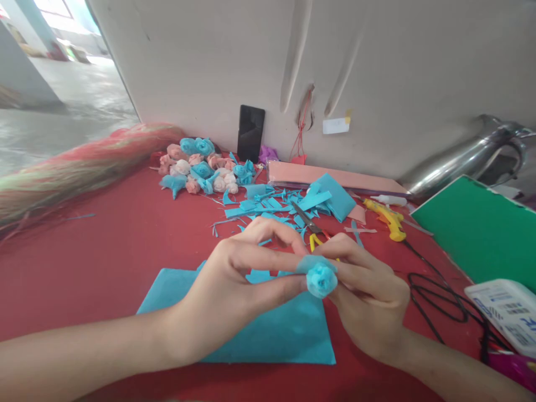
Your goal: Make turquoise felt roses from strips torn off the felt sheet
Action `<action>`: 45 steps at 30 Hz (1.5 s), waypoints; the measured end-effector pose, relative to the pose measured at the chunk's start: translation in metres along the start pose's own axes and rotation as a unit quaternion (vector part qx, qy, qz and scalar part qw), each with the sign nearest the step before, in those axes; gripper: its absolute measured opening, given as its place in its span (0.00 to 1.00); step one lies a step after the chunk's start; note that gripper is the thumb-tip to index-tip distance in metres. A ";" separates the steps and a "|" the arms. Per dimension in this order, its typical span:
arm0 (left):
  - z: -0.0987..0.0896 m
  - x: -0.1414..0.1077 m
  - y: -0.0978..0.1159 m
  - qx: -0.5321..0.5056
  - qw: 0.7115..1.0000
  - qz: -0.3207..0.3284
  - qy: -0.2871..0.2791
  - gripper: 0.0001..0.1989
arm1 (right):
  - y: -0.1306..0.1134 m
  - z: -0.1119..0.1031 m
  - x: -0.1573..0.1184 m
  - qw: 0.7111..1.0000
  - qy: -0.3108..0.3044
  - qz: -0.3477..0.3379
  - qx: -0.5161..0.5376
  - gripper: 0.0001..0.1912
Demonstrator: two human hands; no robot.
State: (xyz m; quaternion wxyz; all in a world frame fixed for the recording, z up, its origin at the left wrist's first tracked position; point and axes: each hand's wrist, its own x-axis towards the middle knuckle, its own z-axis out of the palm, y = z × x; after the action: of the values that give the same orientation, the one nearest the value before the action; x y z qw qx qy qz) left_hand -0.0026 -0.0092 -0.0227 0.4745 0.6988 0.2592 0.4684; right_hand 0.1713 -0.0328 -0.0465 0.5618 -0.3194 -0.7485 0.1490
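A small blue paper flower (321,280) is held between both hands, its rolled centre facing the camera and a loose petal edge at its upper left. My left hand (255,273) pinches that petal edge between thumb and fingers. On the other side, my right hand (366,290) is closed round the base of the flower, with its lower part hidden. Beneath the hands lies a blue sheet (268,340) on the red table (84,279). Just beyond the fingers are scissors (307,218) with yellow and red handles, among blue paper scraps (268,207).
Finished paper flowers (202,170) are heaped at the back left, near a phone (250,133) leaning on the wall. A yellow glue gun (387,218) with a black cord, a green board (481,229) and a white box (506,312) occupy the right.
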 end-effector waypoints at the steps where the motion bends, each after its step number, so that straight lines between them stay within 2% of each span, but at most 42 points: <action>1: 0.000 0.000 -0.001 -0.005 1.000 -0.002 0.001 0.11 | 0.000 0.000 0.001 1.000 -0.002 0.000 0.001 0.11; 9: -0.002 0.000 -0.007 -0.016 0.999 -0.036 0.014 0.14 | -0.002 0.002 0.004 0.999 0.026 0.015 -0.032 0.10; 16: -0.003 0.001 -0.009 -0.021 0.998 -0.052 0.004 0.11 | 0.000 0.008 0.005 0.996 0.040 0.084 -0.007 0.10; 19: -0.004 0.001 -0.009 -0.022 0.998 -0.060 0.001 0.07 | 0.000 0.009 0.004 0.992 0.061 0.110 0.016 0.14; 25: -0.005 0.001 -0.012 -0.046 0.997 -0.064 0.006 0.04 | -0.001 0.007 0.005 0.998 0.034 0.061 -0.007 0.09; 28: -0.004 0.000 -0.013 -0.081 0.993 -0.088 0.008 0.03 | -0.001 0.006 0.005 0.998 0.035 0.052 -0.003 0.08; 33: -0.002 0.001 -0.016 -0.130 0.984 -0.124 0.005 0.07 | -0.002 0.006 0.004 0.996 0.030 0.082 0.009 0.09; 38: -0.001 0.002 -0.018 -0.137 0.981 -0.136 0.005 0.05 | -0.006 0.007 0.004 0.994 0.015 0.105 0.035 0.09; 40: 0.000 0.003 -0.019 -0.132 0.980 -0.146 0.008 0.05 | -0.007 0.007 0.006 0.991 0.013 0.129 0.039 0.10; 42: 0.000 0.003 -0.019 -0.129 0.978 -0.162 0.007 0.05 | -0.007 0.006 0.006 0.982 0.010 0.182 0.058 0.10; 45: -0.001 0.004 -0.019 -0.151 0.972 -0.177 -0.012 0.06 | -0.004 0.004 0.006 0.947 0.008 0.286 0.146 0.09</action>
State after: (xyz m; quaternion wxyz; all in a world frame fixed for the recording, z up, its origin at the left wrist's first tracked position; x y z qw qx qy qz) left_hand 0.0002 0.0023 -0.0382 0.6532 0.5675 0.2994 0.4022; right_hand 0.1647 -0.0315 -0.0406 0.5420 -0.4357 -0.5912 0.4085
